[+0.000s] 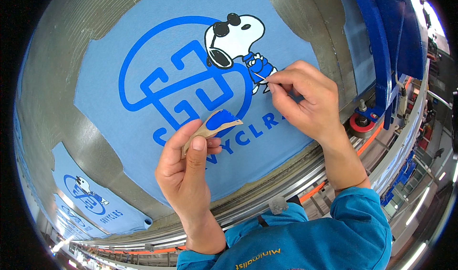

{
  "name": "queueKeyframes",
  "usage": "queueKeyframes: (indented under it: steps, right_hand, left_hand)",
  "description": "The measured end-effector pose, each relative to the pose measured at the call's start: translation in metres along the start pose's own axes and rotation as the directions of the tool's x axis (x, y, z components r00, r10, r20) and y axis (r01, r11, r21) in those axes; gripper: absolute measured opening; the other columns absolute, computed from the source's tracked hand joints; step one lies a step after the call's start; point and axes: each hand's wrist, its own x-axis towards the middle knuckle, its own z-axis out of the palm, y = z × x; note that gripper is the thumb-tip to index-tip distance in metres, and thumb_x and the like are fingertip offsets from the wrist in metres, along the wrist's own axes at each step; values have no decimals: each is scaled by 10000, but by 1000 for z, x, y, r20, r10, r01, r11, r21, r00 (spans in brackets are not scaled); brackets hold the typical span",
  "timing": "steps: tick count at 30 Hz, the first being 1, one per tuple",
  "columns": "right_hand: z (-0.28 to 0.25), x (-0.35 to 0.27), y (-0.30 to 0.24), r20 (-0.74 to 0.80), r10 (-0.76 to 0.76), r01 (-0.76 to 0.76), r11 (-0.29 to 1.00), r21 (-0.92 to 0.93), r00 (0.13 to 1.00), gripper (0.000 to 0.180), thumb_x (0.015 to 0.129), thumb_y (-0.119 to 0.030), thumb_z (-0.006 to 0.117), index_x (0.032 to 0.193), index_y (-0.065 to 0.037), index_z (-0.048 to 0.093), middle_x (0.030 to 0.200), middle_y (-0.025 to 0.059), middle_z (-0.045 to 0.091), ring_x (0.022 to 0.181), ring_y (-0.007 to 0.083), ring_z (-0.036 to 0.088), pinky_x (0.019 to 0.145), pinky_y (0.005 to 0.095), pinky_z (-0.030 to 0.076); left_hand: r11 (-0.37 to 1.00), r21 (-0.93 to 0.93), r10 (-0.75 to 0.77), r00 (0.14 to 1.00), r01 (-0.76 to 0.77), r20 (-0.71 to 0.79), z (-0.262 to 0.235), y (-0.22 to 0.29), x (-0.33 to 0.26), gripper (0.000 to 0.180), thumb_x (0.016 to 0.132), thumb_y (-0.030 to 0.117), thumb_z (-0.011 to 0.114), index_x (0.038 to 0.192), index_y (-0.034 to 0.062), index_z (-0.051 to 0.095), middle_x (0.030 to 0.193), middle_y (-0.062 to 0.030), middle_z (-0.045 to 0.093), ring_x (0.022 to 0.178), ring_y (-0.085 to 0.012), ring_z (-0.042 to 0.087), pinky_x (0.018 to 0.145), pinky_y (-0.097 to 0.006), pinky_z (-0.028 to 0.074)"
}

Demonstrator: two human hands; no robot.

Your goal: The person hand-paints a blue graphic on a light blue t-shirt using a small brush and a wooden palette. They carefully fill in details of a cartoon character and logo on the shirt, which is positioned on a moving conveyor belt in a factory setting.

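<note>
My left hand [187, 163] pinches a folded, tan, scoop-shaped piece of what looks like stiff paper [202, 132], with thick blue ink [220, 120] in its open end. Between thumb and forefinger of my right hand [307, 96] is a thin pale pointed stick [260, 76], like a toothpick. Its tip is over the blue clothing of a printed cartoon dog [245, 31], touching or just above it; I cannot tell which. The print sits on a flat light-blue fabric panel [107, 70], beside a large blue line emblem and curved lettering partly covered by my hands.
The fabric lies on a grey printing table [305, 12]. More printed panels [107, 198] continue down the left. At the right stands a blue metal machine frame [384, 46] above a red wheel [361, 126]. A metal rail [267, 186] runs along the near table edge.
</note>
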Motion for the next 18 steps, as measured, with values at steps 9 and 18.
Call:
queueKeyframes:
  steps: [9,18]
  right_hand:
    - [-1,1,-2,8,25,-25,1000,11,1000,168,800,37,756,959,-12,731,803,73,652,671,177,650,592,292,516]
    - [-1,1,-1,13,13,-13,1000,-3,1000,175,798,37,757,965,-8,732,804,75,652,674,176,654,596,291,521]
  left_hand:
    - [1000,-14,0,1000,0,8,0,0,0,271,1041,99,616,1270,-38,663,1021,-158,746,878,-192,739,720,-298,611]
    - [999,-40,-3,1000,4,17,1,0,0,272,1041,91,613,1275,-39,661,1028,-158,745,886,-195,739,723,-302,616]
